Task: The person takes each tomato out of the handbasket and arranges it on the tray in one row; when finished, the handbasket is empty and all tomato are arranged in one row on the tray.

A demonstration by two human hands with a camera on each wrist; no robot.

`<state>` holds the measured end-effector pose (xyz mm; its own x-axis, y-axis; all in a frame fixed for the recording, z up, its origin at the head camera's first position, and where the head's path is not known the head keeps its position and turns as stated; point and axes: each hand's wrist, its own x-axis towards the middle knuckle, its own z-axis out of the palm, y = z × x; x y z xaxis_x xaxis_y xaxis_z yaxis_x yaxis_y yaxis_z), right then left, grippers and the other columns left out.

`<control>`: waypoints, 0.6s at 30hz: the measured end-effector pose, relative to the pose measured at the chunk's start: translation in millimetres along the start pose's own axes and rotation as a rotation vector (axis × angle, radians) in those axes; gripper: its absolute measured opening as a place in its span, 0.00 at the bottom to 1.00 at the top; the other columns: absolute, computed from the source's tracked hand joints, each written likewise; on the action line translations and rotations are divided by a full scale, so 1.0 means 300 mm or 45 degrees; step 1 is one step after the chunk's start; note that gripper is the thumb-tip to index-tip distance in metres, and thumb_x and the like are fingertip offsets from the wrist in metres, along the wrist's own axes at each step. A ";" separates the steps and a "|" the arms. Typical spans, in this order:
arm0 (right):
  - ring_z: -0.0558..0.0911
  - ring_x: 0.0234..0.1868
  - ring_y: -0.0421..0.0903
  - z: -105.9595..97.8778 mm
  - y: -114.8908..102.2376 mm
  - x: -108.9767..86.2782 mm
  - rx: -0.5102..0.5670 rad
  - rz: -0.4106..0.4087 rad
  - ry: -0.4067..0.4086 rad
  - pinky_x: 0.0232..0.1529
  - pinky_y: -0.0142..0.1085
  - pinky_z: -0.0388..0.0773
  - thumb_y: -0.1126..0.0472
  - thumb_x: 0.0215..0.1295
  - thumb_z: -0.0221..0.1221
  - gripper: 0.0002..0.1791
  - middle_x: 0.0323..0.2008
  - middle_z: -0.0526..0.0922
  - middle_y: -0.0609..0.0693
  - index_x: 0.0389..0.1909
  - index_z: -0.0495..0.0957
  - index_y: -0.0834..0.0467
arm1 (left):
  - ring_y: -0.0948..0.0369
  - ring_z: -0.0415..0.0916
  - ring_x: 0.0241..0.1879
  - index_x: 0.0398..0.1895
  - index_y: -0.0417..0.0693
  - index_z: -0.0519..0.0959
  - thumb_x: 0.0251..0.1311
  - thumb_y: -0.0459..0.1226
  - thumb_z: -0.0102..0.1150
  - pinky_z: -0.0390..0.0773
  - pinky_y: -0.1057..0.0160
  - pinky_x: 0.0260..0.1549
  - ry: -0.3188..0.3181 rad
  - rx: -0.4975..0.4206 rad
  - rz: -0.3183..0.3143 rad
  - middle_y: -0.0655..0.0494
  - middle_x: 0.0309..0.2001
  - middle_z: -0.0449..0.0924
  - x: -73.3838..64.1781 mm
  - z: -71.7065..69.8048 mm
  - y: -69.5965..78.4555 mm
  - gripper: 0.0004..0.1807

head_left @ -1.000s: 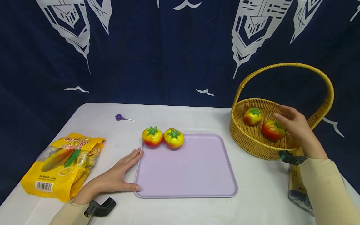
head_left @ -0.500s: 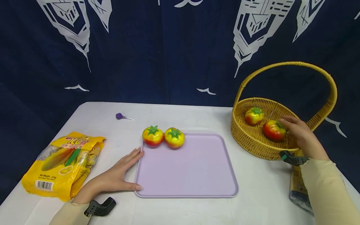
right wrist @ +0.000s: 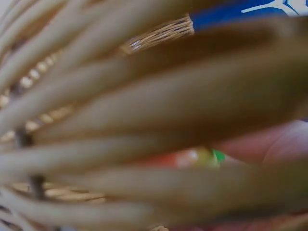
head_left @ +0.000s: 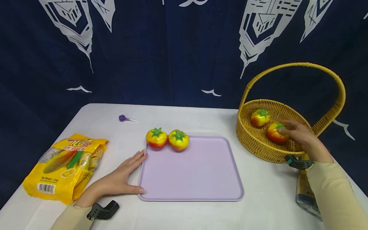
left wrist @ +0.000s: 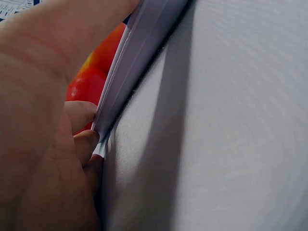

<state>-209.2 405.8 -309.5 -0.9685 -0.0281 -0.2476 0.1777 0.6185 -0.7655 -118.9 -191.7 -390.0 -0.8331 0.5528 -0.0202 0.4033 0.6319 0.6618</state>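
Observation:
My left hand [head_left: 119,179] lies at the left edge of a lilac tray [head_left: 191,172], fingers and thumb spread and touching its rim. In the left wrist view, the fingers [left wrist: 84,144] rest against the tray's side. Two yellow-red tomatoes [head_left: 156,139] [head_left: 179,141] with green star-shaped tops sit side by side at the tray's back left. On the right, my right hand [head_left: 306,137] reaches into a wicker basket [head_left: 256,150] and holds a redder tomato [head_left: 275,135] between thumb and fingers. Another tomato [head_left: 260,118] lies behind it. Basket weave hides most of the right wrist view.
A yellow mango-printed snack bag [head_left: 64,169] lies at the left. A purple-wrapped lollipop [head_left: 123,118] lies at the back. The basket's tall handle [head_left: 304,65] arches over it. A clear-and-yellow package [head_left: 306,195] lies partly under the right forearm.
My right hand has moved in and closed around the redder tomato, which has shifted slightly left and tipped more upright. My left hand has stayed at the tray's edge.

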 end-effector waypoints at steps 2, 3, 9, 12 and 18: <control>0.45 0.63 0.75 0.005 -0.003 0.002 -0.040 -0.030 -0.034 0.58 0.66 0.50 0.54 0.70 0.51 0.41 0.65 0.40 0.79 0.68 0.39 0.73 | 0.44 0.38 0.70 0.73 0.48 0.50 0.42 0.61 0.67 0.44 0.36 0.60 0.000 0.004 0.000 0.46 0.73 0.40 0.001 0.000 -0.001 0.58; 0.47 0.63 0.74 0.008 -0.005 0.003 -0.062 -0.043 -0.050 0.58 0.65 0.51 0.54 0.70 0.51 0.41 0.65 0.41 0.79 0.68 0.40 0.74 | 0.44 0.38 0.70 0.73 0.48 0.50 0.42 0.61 0.67 0.44 0.36 0.60 0.001 0.004 0.001 0.46 0.73 0.40 0.001 0.000 -0.002 0.58; 0.61 0.53 0.67 0.016 -0.010 0.002 -0.239 -0.074 -0.102 0.48 0.50 0.68 0.53 0.67 0.55 0.44 0.57 0.54 0.76 0.69 0.41 0.71 | 0.45 0.37 0.70 0.73 0.48 0.50 0.42 0.61 0.67 0.43 0.37 0.61 0.001 0.003 0.011 0.46 0.73 0.40 0.002 0.001 -0.005 0.58; 0.63 0.49 0.66 0.017 -0.012 0.000 -0.307 -0.080 -0.096 0.44 0.47 0.68 0.51 0.66 0.56 0.45 0.54 0.57 0.74 0.69 0.41 0.72 | 0.45 0.37 0.70 0.73 0.48 0.50 0.42 0.61 0.67 0.42 0.37 0.61 -0.001 0.001 0.013 0.46 0.73 0.39 0.002 0.000 -0.005 0.58; 0.63 0.49 0.65 0.020 -0.016 -0.001 -0.309 -0.086 -0.058 0.41 0.43 0.68 0.49 0.65 0.56 0.46 0.54 0.57 0.74 0.70 0.42 0.70 | 0.45 0.37 0.70 0.73 0.48 0.50 0.42 0.61 0.67 0.43 0.37 0.61 -0.003 0.011 0.012 0.46 0.73 0.39 0.004 0.000 -0.005 0.58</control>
<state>-208.8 398.2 -309.2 -0.9669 -0.1074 -0.2313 0.0605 0.7845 -0.6172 -120.4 -192.2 -390.9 -0.8281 0.5603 -0.0158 0.4147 0.6314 0.6553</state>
